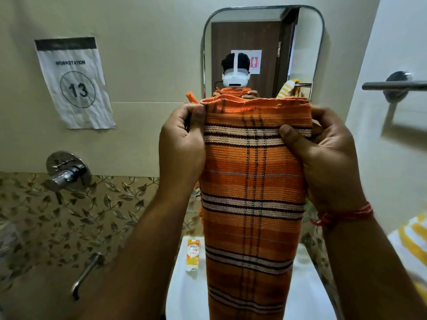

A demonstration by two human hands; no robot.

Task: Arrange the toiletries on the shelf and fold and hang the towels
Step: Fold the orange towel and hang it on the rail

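Note:
An orange towel (251, 181) with black and white stripes hangs folded lengthwise in front of me, above a white sink (182, 294). My left hand (182, 146) pinches its top left edge. My right hand (323, 153) grips the top right edge, with the thumb pressed on the front of the cloth. A small orange and white toiletry box (193, 255) lies on the sink's rim, just left of the towel. A yellow and white striped towel (413, 241) shows at the right edge.
A mirror (263, 51) is on the wall behind the towel. A chrome towel bar (392, 85) juts from the right wall. At left are a wall valve (68, 172), a lever handle (86, 273) and a paper sign (74, 84).

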